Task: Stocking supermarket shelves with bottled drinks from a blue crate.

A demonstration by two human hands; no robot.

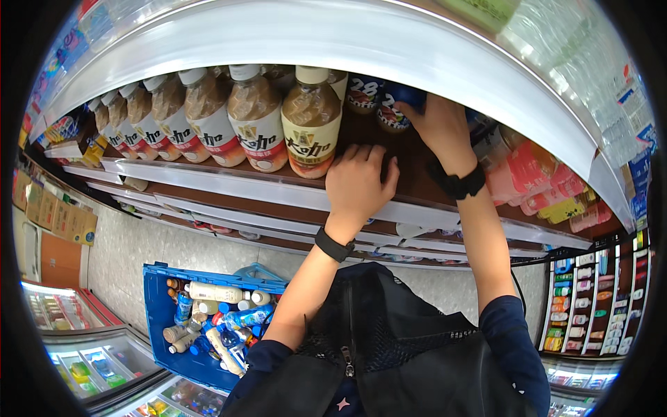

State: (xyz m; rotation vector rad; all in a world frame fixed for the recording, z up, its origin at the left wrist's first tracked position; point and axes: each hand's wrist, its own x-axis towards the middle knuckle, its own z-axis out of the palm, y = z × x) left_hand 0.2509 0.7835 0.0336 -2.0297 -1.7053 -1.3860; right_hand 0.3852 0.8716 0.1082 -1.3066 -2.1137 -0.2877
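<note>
"Wearing a black vest (410, 368) up close, and touching what?"

"Apparently touching a dark drink (393, 119) with the right hand (439, 128), back on the shelf (418, 183), right of the tan bottles (311, 128)."

"Gripping it?"

"Not seeing enough to tell: showing a thumb against its side, hiding the other fingers. Resting the left hand (358, 184) near the front edge, curling fingers loosely, thumb apart, holding nothing visible."

"Handling how?"

"Probably feeling smooth, firm, moderately heavy, perhaps slipping if damp; best gripping around its upper sides."
</note>
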